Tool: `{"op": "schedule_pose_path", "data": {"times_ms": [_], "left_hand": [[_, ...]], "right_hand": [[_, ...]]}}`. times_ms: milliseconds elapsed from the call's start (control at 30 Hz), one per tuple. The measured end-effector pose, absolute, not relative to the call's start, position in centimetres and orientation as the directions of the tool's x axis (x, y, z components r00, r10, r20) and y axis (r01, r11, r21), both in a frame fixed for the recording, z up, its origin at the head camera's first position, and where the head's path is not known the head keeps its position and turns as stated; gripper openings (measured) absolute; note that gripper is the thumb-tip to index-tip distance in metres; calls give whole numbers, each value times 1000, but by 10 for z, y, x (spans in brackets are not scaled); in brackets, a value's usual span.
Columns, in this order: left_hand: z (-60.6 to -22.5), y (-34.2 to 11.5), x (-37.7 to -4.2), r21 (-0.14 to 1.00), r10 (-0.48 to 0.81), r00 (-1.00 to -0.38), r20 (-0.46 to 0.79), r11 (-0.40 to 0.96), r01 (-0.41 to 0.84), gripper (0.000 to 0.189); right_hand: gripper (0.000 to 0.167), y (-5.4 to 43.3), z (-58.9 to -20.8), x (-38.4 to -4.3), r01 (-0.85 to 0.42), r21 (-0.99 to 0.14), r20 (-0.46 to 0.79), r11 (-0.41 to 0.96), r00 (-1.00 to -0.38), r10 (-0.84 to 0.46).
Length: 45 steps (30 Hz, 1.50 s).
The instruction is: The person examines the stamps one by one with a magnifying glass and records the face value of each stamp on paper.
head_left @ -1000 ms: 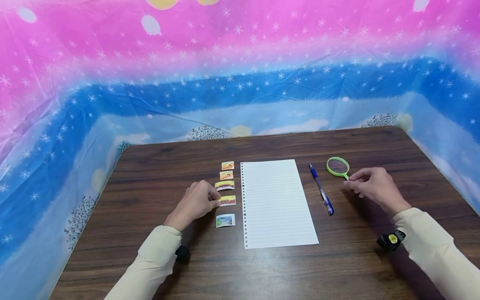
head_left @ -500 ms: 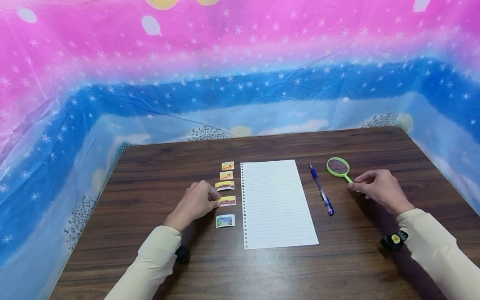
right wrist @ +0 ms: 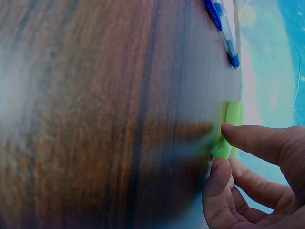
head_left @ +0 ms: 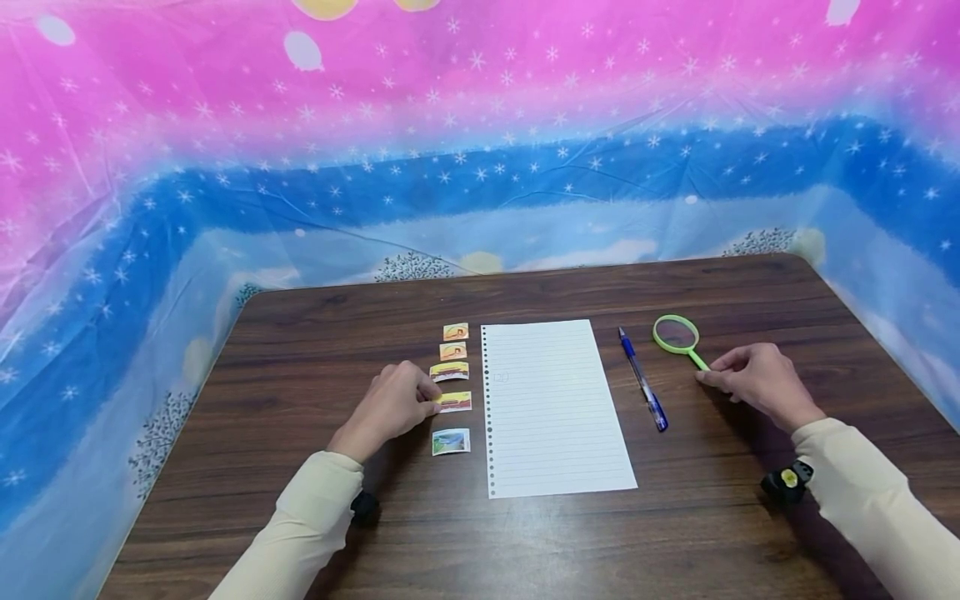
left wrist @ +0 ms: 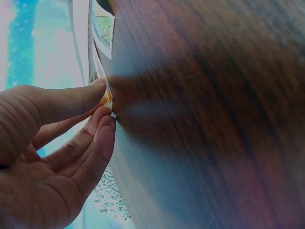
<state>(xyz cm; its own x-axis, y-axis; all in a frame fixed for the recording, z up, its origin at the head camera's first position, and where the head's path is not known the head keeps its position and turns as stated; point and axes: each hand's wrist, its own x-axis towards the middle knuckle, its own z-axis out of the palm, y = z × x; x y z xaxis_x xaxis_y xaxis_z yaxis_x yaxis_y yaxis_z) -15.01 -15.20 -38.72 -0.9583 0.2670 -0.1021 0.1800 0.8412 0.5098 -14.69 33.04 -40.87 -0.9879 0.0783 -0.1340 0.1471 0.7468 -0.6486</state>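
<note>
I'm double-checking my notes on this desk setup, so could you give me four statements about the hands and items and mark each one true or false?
1. The right hand holds the magnifying glass by its handle. True.
2. The pen lies between the paper and the magnifying glass. True.
3. The left hand is gripping the pen. False: it pinches a yellow-and-red stamp.
4. All the stamps lie on the paper. False: they lie to its left, on the table.
</note>
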Motion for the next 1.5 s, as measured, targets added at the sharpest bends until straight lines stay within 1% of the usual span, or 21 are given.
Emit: {"op": "schedule_pose_path", "data": {"times_ms": [400, 833, 1133, 1500], "left_hand": [[-387, -152, -150, 510, 260, -959, -109, 843, 171, 10], [-388, -152, -150, 517, 259, -960, -108, 840, 168, 11], [-388, -151, -150, 517, 257, -960, -110, 840, 165, 11], [-389, -152, -151, 523, 260, -959, -114, 836, 165, 12]], "right_hand": [[24, 327, -410, -148, 147, -654, -129, 742, -988, 82], [25, 318, -406, -153, 136, -670, -112, 730, -990, 82], [22, 298, -398, -155, 64, -704, -75, 707, -997, 16], [20, 263, -392, -158, -5, -701, -61, 713, -996, -67]]}}
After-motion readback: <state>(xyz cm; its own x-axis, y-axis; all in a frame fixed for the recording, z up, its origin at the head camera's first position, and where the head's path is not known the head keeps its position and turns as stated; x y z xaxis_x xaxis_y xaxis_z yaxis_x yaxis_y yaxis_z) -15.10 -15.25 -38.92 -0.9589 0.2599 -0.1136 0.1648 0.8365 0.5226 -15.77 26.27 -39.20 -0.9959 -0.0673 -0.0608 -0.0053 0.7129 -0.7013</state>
